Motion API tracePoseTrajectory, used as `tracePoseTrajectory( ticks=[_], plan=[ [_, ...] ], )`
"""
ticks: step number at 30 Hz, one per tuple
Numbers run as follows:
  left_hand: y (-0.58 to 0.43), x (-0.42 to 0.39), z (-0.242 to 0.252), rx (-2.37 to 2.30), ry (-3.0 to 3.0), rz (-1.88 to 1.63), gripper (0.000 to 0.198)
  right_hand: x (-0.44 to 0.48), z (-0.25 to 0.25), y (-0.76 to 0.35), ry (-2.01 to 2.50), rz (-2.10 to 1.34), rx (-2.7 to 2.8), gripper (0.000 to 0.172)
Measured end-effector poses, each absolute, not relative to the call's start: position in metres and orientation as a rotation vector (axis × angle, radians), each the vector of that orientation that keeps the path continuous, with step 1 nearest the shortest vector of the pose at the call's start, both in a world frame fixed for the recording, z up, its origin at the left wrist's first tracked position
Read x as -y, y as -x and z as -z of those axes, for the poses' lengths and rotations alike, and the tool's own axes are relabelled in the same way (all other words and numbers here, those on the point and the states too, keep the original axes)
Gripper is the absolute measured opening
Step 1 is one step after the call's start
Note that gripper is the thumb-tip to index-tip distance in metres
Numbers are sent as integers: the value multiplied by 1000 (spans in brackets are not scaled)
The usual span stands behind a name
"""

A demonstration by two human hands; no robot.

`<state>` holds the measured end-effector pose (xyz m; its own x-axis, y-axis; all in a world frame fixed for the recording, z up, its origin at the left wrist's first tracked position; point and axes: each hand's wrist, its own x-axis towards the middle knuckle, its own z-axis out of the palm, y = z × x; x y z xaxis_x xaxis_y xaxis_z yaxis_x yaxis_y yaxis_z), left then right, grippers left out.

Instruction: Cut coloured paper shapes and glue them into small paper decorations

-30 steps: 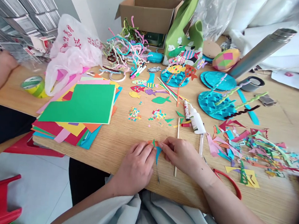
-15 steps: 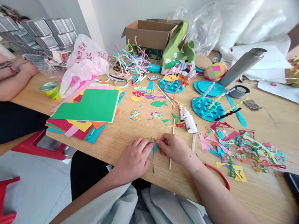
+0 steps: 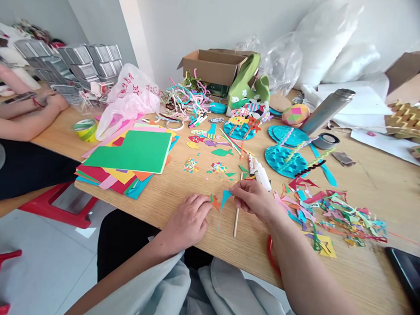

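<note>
My right hand (image 3: pixel 253 199) pinches a blue paper scrap (image 3: pixel 226 198) between thumb and fingertips. The scrap is a pointed triangle, and a thin blue strip hangs below it. My left hand (image 3: pixel 187 220) is low over the table edge, its fingers together and closed at the end of a small orange paper cutout (image 3: pixel 215 203) with a green bit on it. A gap separates the blue scrap from the orange cutout. Beneath my right hand lies a pale wooden stick (image 3: pixel 236 222). Beyond are paper fish, among them a green fish (image 3: pixel 222 152), and a pile of confetti dots (image 3: pixel 218 167).
Coloured paper sheets (image 3: pixel 134 151) are stacked at left, near a tape roll (image 3: pixel 85 129). Paper scraps (image 3: pixel 339 209) spread at right. A white glue bottle (image 3: pixel 262 175), blue egg-carton bases (image 3: pixel 285 162) and a steel flask (image 3: pixel 326 110) stand farther back. Another person's arms (image 3: pixel 26 116) rest at far left.
My right hand has moved right and slightly up with the blue scrap, away from the orange cutout. My left hand stays nearly in place. The camera view has tilted up.
</note>
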<state>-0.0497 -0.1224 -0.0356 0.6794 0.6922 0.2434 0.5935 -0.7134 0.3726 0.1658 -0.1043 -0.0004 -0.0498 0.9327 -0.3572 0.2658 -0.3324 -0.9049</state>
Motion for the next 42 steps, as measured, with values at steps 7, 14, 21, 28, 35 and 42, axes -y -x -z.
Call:
tracePoseTrajectory(
  ticks=[7, 14, 21, 28, 35, 42],
  plan=[
    [53, 123, 41, -980, -2532, -740, 39, 103, 3, -166, 1511, -1564, 1275, 36],
    [57, 113, 25, -1152, -1997, -1044, 7, 112, -6, -154, 1357, -1611, 1524, 37],
    [39, 109, 16, -1069, -1758, -794, 7, 117, -6, -148, 1334, -1596, 1644, 40],
    [39, 106, 17, -981, -1400, -797, 12, 130, -27, -165, 1619, -1059, 1699, 37],
    [48, 104, 16, -979, -902, -880, 20, 219, -11, -207, 2310, -280, 1866, 34],
    [42, 106, 18, -930, -755, -879, 22, 265, 36, -202, 2424, -71, 1775, 27]
  ],
)
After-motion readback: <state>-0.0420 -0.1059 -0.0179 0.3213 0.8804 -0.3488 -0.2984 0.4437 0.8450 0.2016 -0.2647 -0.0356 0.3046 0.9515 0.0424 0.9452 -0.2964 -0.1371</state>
